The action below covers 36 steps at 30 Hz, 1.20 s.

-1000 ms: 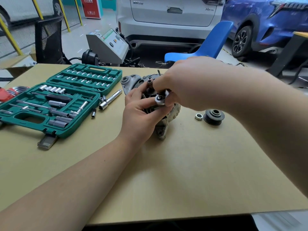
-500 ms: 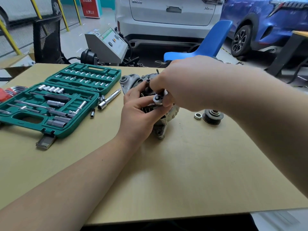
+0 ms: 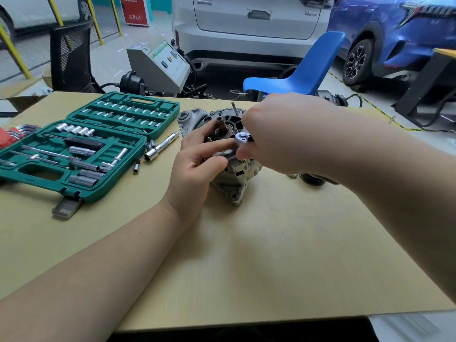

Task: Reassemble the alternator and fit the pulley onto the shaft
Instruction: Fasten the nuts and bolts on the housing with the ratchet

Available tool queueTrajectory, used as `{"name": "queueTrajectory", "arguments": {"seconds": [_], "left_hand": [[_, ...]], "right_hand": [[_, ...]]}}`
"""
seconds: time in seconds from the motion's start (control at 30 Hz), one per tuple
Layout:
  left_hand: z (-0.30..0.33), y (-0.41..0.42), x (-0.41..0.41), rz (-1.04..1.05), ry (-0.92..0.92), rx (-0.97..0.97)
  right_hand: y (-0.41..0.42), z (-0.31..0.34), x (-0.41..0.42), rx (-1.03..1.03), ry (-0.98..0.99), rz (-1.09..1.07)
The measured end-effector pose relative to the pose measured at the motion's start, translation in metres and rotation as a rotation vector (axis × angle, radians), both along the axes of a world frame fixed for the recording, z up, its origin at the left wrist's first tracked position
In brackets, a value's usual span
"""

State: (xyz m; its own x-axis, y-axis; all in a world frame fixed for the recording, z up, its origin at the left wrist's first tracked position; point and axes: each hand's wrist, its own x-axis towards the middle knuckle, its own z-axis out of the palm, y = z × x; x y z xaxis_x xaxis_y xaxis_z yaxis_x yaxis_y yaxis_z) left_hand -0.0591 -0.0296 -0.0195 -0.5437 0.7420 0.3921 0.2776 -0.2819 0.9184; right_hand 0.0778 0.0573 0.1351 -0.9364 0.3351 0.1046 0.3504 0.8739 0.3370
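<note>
A: Status?
B: Right hand (image 3: 278,134) grips a small ratchet (image 3: 241,138) on the alternator (image 3: 234,178), mid-table. Left hand (image 3: 197,166) pinches the ratchet head and steadies the housing.
A: Pulley?
B: Not fitted. Shaft (image 3: 220,124) bare; pulley (image 3: 312,180) sits right, half hidden under the forearm. Fastener under the ratchet isn't visible.

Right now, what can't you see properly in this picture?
- Pulley, head view: mostly hidden under the right forearm.
- Nut beside it: only a sliver shows.
- Ratchet handle: covered by the right hand.
- Alternator front: partly blocked by the left hand.
- Socket sizes in the green case: too small.
</note>
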Motion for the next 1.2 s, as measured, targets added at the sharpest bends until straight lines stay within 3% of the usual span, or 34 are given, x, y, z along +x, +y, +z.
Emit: {"name": "queueTrajectory", "arguments": {"seconds": [0.2,0.73,0.87,1.2], "left_hand": [[0.008,-0.003,0.007,0.122,0.191,-0.086],[0.004,0.002,0.009,0.175,0.190,-0.053],[0.006,0.009,0.017,0.227,0.094,-0.033],[0.007,0.007,0.014,0.153,0.048,-0.025]], "right_hand": [[-0.006,0.000,0.000,-0.001,0.000,0.031],[-0.006,-0.003,-0.004,-0.147,-0.011,0.007],[-0.008,-0.003,-0.003,-0.103,-0.019,-0.014],[-0.001,0.012,-0.005,-0.028,-0.092,0.083]]}}
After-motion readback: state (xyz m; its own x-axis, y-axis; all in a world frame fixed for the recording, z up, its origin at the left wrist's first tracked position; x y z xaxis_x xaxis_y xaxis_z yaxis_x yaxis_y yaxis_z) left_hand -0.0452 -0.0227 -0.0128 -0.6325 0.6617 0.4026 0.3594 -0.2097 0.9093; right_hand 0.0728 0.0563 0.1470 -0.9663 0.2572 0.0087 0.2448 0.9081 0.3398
